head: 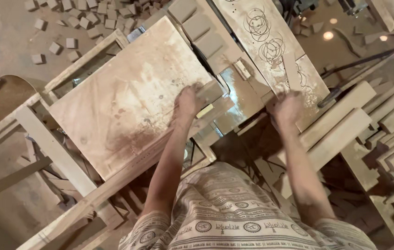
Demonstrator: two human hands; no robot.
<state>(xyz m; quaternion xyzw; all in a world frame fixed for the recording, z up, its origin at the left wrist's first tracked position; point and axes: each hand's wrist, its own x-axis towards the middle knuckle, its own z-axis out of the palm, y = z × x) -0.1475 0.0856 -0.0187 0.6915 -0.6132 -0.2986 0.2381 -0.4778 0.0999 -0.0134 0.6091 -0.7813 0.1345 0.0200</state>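
Note:
My left hand (pixel 189 101) grips a small square wood block (pixel 210 91) at the right edge of a large stained plywood tabletop (pixel 123 92). My right hand (pixel 287 109) is blurred and rests on the lower end of a long board with pencilled circles (pixel 271 44); whether its fingers hold anything is unclear. Several cut square blocks (pixel 196 27) lie in a row beyond my left hand, along a narrow strip. A small pale piece (pixel 205 111) lies just under my left hand.
Thick wooden beams (pixel 340 125) are stacked at the right. Many small wood blocks (pixel 86 18) are scattered on the floor at the top left. The table's wooden frame (pixel 53 148) and offcuts lie at the lower left. A dark metal bar (pixel 368 60) crosses the upper right.

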